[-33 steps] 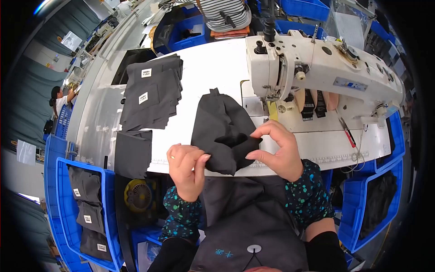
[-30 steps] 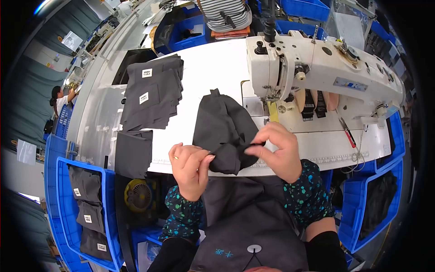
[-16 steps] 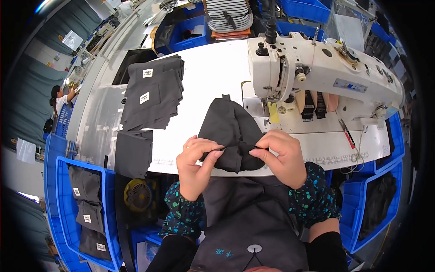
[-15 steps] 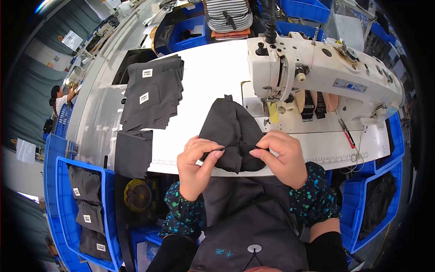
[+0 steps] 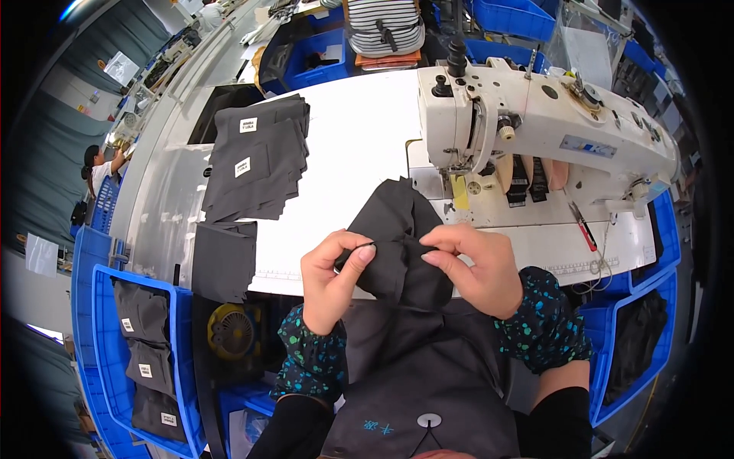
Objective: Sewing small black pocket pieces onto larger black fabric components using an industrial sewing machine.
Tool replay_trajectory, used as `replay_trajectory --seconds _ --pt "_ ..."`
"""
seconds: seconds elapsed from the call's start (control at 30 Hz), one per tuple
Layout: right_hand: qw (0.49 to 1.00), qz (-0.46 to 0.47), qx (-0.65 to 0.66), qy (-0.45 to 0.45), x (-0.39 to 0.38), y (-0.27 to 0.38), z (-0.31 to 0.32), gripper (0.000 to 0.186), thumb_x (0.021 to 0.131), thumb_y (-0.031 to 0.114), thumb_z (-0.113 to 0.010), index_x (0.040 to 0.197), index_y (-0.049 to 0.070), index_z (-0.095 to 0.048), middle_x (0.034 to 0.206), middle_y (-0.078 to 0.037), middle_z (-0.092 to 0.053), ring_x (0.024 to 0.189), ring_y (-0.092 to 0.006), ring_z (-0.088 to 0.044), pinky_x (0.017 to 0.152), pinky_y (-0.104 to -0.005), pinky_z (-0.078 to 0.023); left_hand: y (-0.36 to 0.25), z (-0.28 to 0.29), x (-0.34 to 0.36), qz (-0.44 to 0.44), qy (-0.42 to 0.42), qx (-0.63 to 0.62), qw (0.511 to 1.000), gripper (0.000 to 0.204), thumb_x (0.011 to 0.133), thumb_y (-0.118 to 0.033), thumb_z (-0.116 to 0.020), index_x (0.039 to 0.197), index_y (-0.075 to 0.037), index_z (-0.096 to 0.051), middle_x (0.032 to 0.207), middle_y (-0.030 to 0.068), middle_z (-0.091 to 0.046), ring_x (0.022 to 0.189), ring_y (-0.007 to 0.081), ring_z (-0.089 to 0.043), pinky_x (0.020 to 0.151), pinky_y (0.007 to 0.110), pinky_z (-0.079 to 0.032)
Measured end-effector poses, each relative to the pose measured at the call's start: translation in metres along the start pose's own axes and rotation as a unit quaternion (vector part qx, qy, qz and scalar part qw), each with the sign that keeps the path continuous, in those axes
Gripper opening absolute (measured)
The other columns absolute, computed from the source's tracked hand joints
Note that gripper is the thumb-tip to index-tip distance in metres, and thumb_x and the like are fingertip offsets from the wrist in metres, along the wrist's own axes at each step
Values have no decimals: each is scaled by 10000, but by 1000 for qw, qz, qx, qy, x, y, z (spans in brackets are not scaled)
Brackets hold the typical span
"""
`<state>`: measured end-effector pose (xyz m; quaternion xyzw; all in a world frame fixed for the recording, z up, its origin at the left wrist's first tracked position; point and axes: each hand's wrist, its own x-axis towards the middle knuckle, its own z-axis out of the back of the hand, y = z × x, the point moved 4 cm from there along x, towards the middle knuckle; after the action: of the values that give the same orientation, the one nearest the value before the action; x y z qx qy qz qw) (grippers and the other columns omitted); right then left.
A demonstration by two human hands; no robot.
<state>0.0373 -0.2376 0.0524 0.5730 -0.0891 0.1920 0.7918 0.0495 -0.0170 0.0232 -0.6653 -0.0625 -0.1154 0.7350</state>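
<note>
Dark cloth (image 5: 399, 256) now nearer apron (image 5: 420, 375)

Green-and-blue spotted dark oversleeves (image 5: 310, 359) covered the forearms below black sleeves (image 5: 294, 428); the dark apron (image 5: 428, 363) bore blue markings (image 5: 376, 426) and a white disc (image 5: 429, 420).

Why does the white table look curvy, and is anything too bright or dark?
Head view: the fisheye lens bends the edges of the white table; head view: its middle glares nearly blank; head view: corners are black, but folds show in the held dark cloth.
</note>
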Motion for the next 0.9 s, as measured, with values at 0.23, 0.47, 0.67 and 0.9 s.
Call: replay_trajectory --seconds 0.23,0.47,0.67,0.9 --pt "863 459 -210 33 5 46 -16 299 801 96 -644 1071 -15 -710 975 -124 -727 968 -278 -735 833 -349 -603 -87 39 22 -159 25 258 953 46 829 -13 -748 855 -31 -714 794 34 -684 755 143 -634 843 302 -458" --pt "795 495 -343 -65 7 13 -19 247 683 114 -668 885 -24 -704 932 -93 -663 876 -242 -659 787 -344 -571 -115 -22 89 -315 180 550 753 40 810 -171 -747 805 -135 -730 760 -8 -672 860 209 -645 1051 495 -371" --pt "792 457 -403 36 4 -84 -16 152 727 139 -643 818 18 -661 875 -79 -625 788 -221 -615 684 -306 -513 56 -80 131 -210 297 481 798 80 835 -254 -754 852 -178 -772 825 0 -698 1020 241 -633 1075 604 -315" --pt "826 418 -373 65 1 -106 -6 107 721 131 -640 761 34 -621 745 -46 -543 706 -192 -579 612 -296 -489 86 -90 153 -101 316 348 877 160 767 -243 -827 851 -149 -729 759 20 -697 775 256 -661 872 438 -355"
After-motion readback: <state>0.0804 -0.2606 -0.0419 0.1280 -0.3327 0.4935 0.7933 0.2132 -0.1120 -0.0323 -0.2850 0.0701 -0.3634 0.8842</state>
